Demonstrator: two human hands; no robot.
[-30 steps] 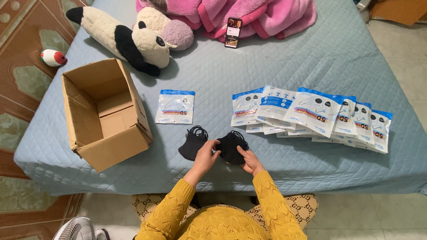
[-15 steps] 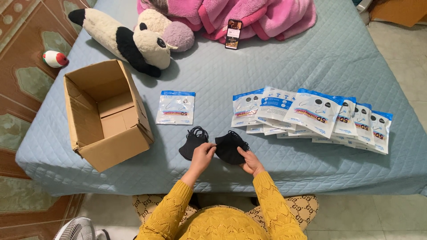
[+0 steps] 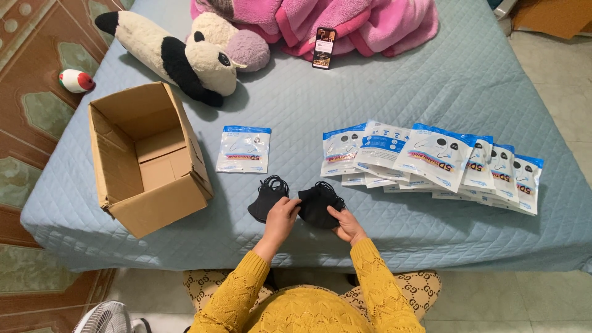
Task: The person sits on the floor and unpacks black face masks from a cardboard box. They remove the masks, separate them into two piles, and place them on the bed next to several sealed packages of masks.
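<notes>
Bed, blue-grey quilted cover, seen from above; all items below lie on it unless noted.

Left hand: at 6 o'clock of the bed, near its front edge. Fingers curled over the lower right edge of the left mask; thumb side meets the right mask. Grip looks like a light pinch, but whether it closes on one mask or both cannot be told.

Right hand: just right of the left hand. Fingers bent and close together, tips pressed on the lower right edge of the right mask, thumb on top, pinching it.

Left mask: black, folded, ear loops bunched at its top. Lies flat, touching the right mask.

Right mask: black, folded, loops at top. Lies between the two hands.

Single packet: white pouch with blue top band, at 12 o'clock of the left mask, apart from the rest.

Packet row: about a dozen like pouches, overlapped in a fan, at 2 o'clock of the hands, running right.

Box: brown cardboard, open, tipped on its side, mouth upward toward the camera, at 9 o'clock of the hands.

Plush cow: white and black, pink muzzle, at 11 o'clock.

Blanket: pink, heaped at 12 o'clock.

Phone: screen lit, lying against the blanket.

Sleeves: yellow knit.

Fan: white, on the floor at 7 o'clock.
</notes>
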